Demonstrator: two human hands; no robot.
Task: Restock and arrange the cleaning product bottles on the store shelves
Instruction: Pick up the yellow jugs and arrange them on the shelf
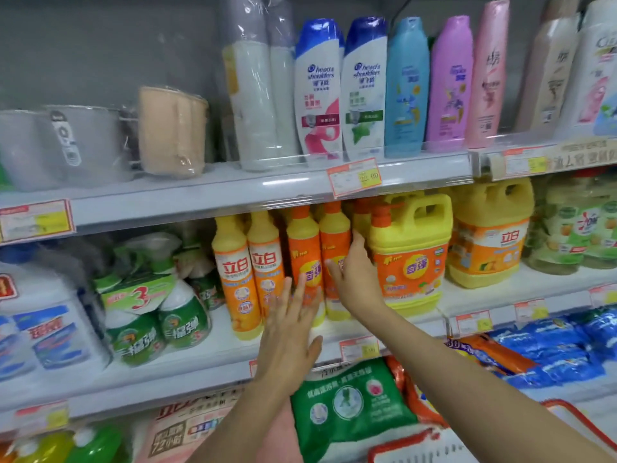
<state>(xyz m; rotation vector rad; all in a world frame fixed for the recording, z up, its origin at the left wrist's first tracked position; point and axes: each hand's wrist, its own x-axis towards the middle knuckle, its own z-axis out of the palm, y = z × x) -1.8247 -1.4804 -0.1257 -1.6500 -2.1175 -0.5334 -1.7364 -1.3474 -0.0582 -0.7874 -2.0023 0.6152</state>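
Orange bottle (334, 238) held in right grip (354, 275), yellow jug (410, 255) just beside; left grip (290, 332) wide, before neighbouring bottles (303, 248)

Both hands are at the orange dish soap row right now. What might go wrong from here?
1. The right hand grips a slim orange bottle squeezed against the yellow pump jug; pulling it out may drag or tilt the jug.
2. The open left hand is close to the front dish soap bottles, tall and narrow near the shelf edge; a nudge could topple one off.
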